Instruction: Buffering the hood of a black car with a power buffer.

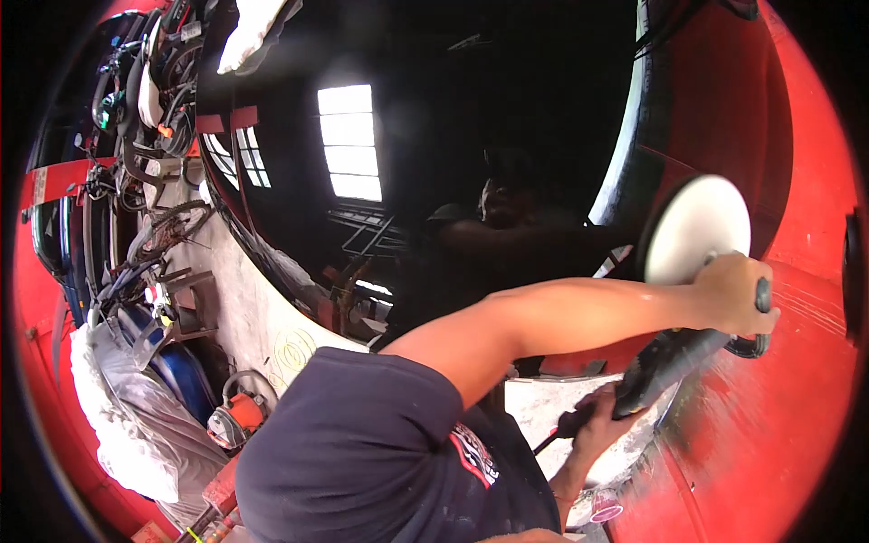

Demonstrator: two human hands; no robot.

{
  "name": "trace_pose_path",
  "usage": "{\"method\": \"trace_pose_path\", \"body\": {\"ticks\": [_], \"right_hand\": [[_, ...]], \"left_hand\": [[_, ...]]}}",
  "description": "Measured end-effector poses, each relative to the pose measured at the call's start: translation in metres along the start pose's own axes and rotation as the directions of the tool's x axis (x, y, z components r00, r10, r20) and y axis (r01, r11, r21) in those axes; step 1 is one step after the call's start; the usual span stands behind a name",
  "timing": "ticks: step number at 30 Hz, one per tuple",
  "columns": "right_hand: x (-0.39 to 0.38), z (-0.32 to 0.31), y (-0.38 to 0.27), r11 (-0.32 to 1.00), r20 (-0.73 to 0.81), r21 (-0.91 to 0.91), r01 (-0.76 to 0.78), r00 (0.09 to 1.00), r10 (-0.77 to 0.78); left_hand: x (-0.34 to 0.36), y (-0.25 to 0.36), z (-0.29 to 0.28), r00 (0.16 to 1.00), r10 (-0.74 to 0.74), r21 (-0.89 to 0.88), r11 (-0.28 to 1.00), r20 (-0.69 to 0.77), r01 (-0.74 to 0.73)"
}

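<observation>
A black polisher [661,366] with a round white pad [699,233] lies between my two hands at the right. The pad is slightly smeared at its edges and sits over the right part of a glossy black car panel [543,100]. Its contact with the surface is hard to judge. My left hand [735,294], on an arm stretched across the view, is wrapped round the looped front handle [762,317]. Lower down, my right hand [595,433] grips the rear end of the body, where a dark cord [545,442] trails off. Its fingers are partly hidden.
A red wall [815,380] curves close along the right. Bicycles [176,226], a stool [186,303], white plastic sheeting [113,416] and an orange machine [240,418] stand at the left. White cloth [252,32] rests at the panel's far left; a small cup [605,507] is low right.
</observation>
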State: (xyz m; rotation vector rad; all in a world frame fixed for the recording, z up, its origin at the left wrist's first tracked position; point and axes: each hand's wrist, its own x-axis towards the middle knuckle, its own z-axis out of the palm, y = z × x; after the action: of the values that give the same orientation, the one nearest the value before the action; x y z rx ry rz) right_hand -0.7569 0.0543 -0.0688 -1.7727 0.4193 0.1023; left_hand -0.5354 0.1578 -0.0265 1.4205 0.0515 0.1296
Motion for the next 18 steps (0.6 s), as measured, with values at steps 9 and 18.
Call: {"method": "trace_pose_path", "body": {"ticks": [9, 18], "right_hand": [[-0.046, 0.048, -0.002, 0.934, 0.382, -0.240, 0.267, 0.910, -0.162], [-0.100, 0.121, -0.035, 0.862, 0.787, -0.250, 0.442, 0.611, -0.085]], "left_hand": [[-0.080, 0.030, -0.161, 0.823, 0.308, -0.161, 0.890, -0.478, -0.427], [-0.220, 0.066, -0.303, 0.448, 0.317, 0.153, 0.919, -0.836, -0.364]]}}
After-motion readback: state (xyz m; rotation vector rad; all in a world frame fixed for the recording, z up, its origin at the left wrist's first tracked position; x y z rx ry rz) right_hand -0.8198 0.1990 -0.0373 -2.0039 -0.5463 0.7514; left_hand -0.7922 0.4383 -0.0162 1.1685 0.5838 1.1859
